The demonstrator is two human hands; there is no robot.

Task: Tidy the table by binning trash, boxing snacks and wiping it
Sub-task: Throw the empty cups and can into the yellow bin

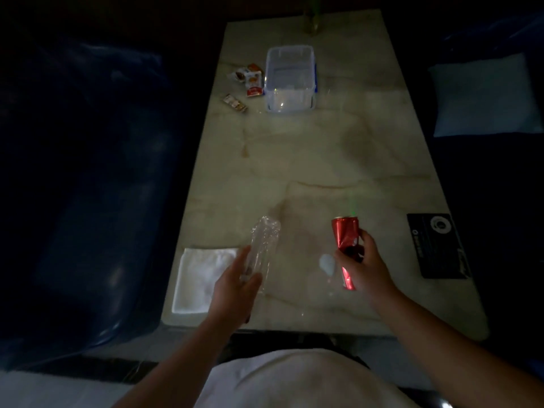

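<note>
The scene is dim. My left hand (pixel 235 285) grips a crushed clear plastic bottle (pixel 263 244) near the front of the marble table (pixel 309 160). My right hand (pixel 363 265) is closed around a dented red can (pixel 347 245), held just above the tabletop. A small white crumpled scrap (pixel 327 264) lies between my hands, beside the can. A folded white cloth (pixel 201 279) lies at the front left corner. Far up the table stands an empty clear plastic box (pixel 290 79). Left of the box lie snack packets (pixel 250 79) and a small wrapped bar (pixel 235 103).
A black card or mat (pixel 435 245) lies at the table's right edge. A dark bottle (pixel 312 16) stands at the far end. Dark blue sofas flank the table, with a pale cushion (pixel 485 95) on the right one.
</note>
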